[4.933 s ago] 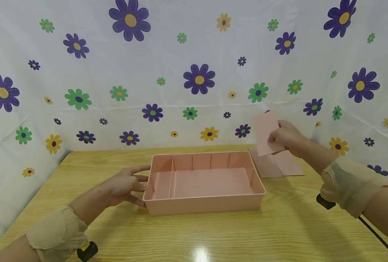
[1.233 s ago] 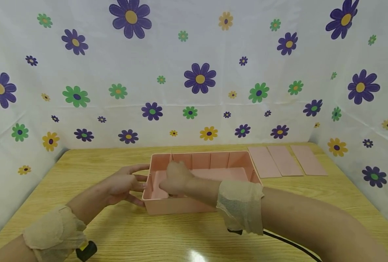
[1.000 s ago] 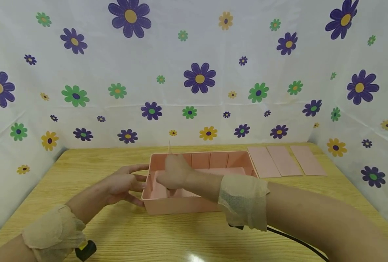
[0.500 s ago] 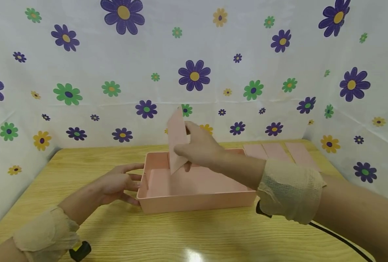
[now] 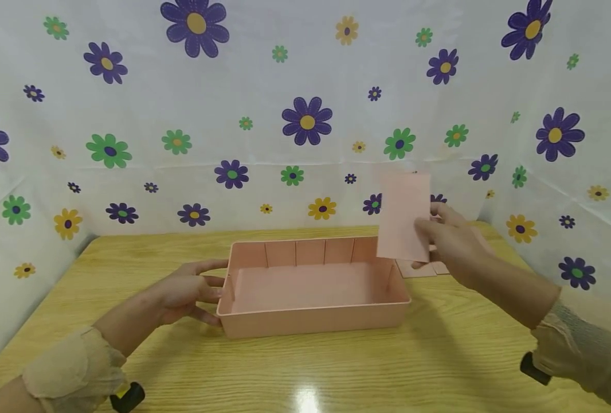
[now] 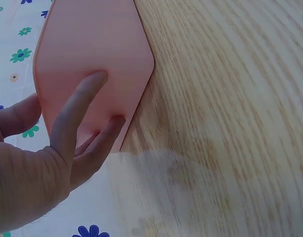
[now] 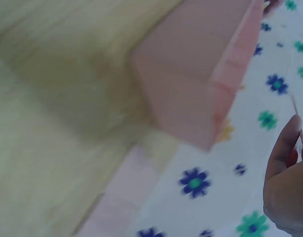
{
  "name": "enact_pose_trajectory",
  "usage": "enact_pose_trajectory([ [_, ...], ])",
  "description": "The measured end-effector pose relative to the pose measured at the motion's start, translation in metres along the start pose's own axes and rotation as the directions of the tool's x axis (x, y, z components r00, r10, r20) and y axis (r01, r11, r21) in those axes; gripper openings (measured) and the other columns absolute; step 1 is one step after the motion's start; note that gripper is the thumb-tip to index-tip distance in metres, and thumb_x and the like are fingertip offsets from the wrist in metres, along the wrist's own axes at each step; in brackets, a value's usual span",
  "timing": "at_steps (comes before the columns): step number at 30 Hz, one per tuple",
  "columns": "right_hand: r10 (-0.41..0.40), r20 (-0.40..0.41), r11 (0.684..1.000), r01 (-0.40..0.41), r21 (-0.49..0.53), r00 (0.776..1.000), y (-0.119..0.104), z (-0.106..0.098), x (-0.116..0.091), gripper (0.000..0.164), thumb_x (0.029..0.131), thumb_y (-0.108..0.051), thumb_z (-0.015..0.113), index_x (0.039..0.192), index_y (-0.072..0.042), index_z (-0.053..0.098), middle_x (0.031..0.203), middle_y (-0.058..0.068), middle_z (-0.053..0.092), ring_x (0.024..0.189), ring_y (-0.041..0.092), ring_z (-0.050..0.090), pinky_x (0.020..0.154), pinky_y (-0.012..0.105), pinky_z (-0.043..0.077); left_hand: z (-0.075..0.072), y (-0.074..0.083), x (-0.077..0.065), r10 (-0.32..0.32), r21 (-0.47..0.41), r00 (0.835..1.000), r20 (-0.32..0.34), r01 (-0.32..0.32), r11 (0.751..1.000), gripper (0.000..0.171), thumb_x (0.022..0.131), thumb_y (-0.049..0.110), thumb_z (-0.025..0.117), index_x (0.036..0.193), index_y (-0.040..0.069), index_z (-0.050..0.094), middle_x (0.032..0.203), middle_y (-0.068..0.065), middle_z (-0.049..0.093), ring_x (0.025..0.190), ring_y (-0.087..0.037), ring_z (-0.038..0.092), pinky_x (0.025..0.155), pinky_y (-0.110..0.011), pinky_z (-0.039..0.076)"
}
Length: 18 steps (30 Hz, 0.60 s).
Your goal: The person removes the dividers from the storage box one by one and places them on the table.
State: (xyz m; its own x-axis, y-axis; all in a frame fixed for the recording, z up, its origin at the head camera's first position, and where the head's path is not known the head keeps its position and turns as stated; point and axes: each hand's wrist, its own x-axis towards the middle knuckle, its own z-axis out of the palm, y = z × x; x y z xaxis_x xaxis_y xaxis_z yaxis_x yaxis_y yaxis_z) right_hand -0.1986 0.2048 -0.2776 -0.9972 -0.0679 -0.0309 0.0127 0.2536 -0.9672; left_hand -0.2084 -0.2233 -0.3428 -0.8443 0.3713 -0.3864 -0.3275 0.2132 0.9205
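A pink plastic box (image 5: 313,322) lies in front of me, its inside bare and its back wall marked by upright grooves. Against its left end rest the extended fingers of my left hand (image 5: 184,292); in the left wrist view that hand (image 6: 57,158) touches the end wall of the box (image 6: 92,44) with its fingertips. My right hand (image 5: 457,244) pinches a thin pink divider (image 5: 400,215) by its right edge, upright above the box's back right corner. The right wrist view is blurred, with the right hand (image 7: 287,192) at its edge.
Several flat pink dividers (image 5: 416,269) lie on the wooden table (image 5: 264,373) right of the box, mostly hidden behind the right hand and its divider. A white flowered cloth (image 5: 256,80) hangs behind and at both sides. Cameras are strapped to both wrists.
The divider that stood at the box's left has been lifted out by my right hand and carried right. An earlier one now lies with the flat dividers. My left hand has stayed at the box.
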Motion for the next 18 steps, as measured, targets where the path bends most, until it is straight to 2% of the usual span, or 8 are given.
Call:
enact_pose_trajectory([
  [3,0.074,-0.024,0.996,-0.075,-0.052,0.997,0.027,-0.027,-0.013,0.032,0.094,-0.014,0.036,0.122,0.001,0.029,0.116,0.025,0.041,0.084,0.03,0.057,0.06,0.044,0.056,0.0,0.0,-0.001,-0.003,-0.002,1.0,-0.003,0.003,1.0,0.073,0.082,-0.003,0.05,0.146,0.012,0.02,0.142,-0.029,0.029,0.104,-0.036,0.055,0.07,-0.054,0.054],
  [7,0.183,0.012,0.977,-0.181,-0.114,0.983,0.065,-0.048,-0.028,0.022,0.093,-0.011,0.036,0.11,0.003,0.035,0.099,0.019,0.051,0.075,0.029,0.058,0.057,0.045,0.055,0.0,0.001,-0.002,-0.004,0.002,1.0,-0.007,0.004,1.0,0.074,0.081,-0.004,0.05,0.146,0.012,0.019,0.142,-0.029,0.029,0.105,-0.037,0.055,0.071,-0.054,0.053],
  [10,0.299,0.06,0.944,-0.286,-0.165,0.952,0.089,-0.051,-0.038,0.024,0.096,-0.016,0.038,0.108,0.005,0.042,0.087,0.012,0.057,0.074,0.027,0.059,0.057,0.043,0.054,0.0,0.002,-0.002,0.0,0.002,1.0,-0.002,0.0,1.0,0.074,0.081,-0.004,0.05,0.146,0.011,0.019,0.142,-0.03,0.029,0.105,-0.037,0.055,0.071,-0.054,0.053],
  [12,0.352,0.085,0.924,-0.331,-0.19,0.932,0.099,-0.05,-0.041,0.027,0.096,-0.016,0.039,0.111,0.006,0.045,0.086,0.011,0.059,0.074,0.026,0.06,0.057,0.041,0.054,0.0,0.001,-0.001,0.002,0.0,1.0,0.001,-0.002,1.0,0.073,0.081,-0.004,0.05,0.146,0.011,0.019,0.142,-0.03,0.029,0.105,-0.037,0.055,0.071,-0.055,0.053],
  [15,0.394,0.104,0.906,-0.367,-0.21,0.913,0.109,-0.049,-0.041,0.027,0.095,-0.014,0.04,0.111,0.007,0.047,0.083,0.011,0.06,0.071,0.026,0.06,0.056,0.038,0.054,-0.001,0.001,-0.001,0.001,-0.002,1.0,-0.004,-0.001,1.0,0.073,0.082,-0.004,0.05,0.146,0.012,0.02,0.142,-0.03,0.029,0.104,-0.037,0.055,0.07,-0.054,0.053],
  [18,0.405,0.101,0.897,-0.374,-0.235,0.909,0.113,-0.049,-0.04,0.023,0.094,-0.014,0.043,0.104,0.006,0.049,0.079,0.009,0.059,0.068,0.023,0.06,0.056,0.035,0.055,0.0,0.001,-0.001,0.0,-0.003,1.0,-0.001,0.0,1.0,0.073,0.082,-0.003,0.05,0.146,0.012,0.02,0.142,-0.03,0.028,0.105,-0.037,0.055,0.071,-0.054,0.053],
])
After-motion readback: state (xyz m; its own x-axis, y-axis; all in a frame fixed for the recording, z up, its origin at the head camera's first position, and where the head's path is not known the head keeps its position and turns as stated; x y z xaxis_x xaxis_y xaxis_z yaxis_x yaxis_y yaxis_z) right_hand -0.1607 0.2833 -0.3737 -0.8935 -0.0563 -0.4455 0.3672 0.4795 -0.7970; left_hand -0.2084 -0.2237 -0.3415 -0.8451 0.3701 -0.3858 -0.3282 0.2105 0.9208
